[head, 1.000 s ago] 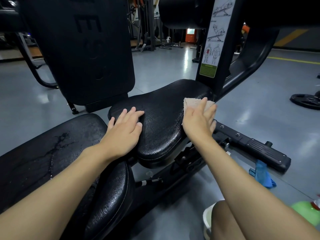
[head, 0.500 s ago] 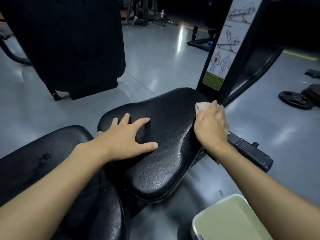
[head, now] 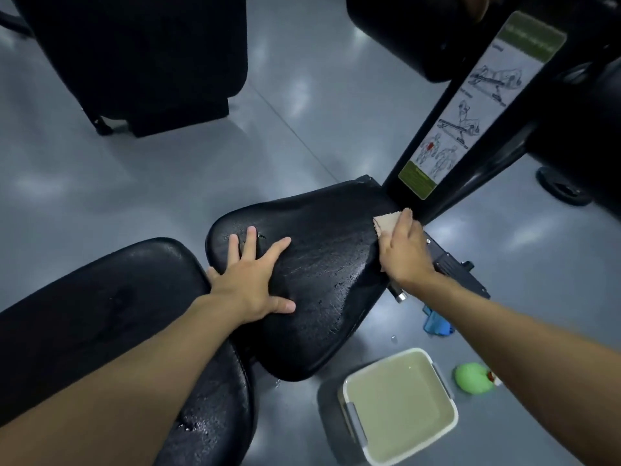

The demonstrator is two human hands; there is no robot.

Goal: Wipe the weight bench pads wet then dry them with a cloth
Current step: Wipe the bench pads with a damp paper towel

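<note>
A black seat pad (head: 322, 270) of the weight bench fills the middle, its surface wet and glistening. My left hand (head: 252, 280) lies flat on its left part, fingers spread. At the pad's far right edge my right hand (head: 403, 250) presses a beige cloth (head: 386, 223), which sticks out past the fingertips. The longer black back pad (head: 100, 314) lies lower left, also wet, partly under my left forearm.
A black upright post with an exercise label (head: 453, 112) rises just behind the cloth. On the grey floor to the right are a white basin of water (head: 400, 405), a blue cloth (head: 437, 324) and a green spray bottle (head: 470, 378). Another black padded machine (head: 141, 62) stands upper left.
The view has tilted down, bringing the basin, blue cloth and bottle into sight. My right hand with the cloth has stayed at the pad's far right edge; my left hand's fingers spread wider.
</note>
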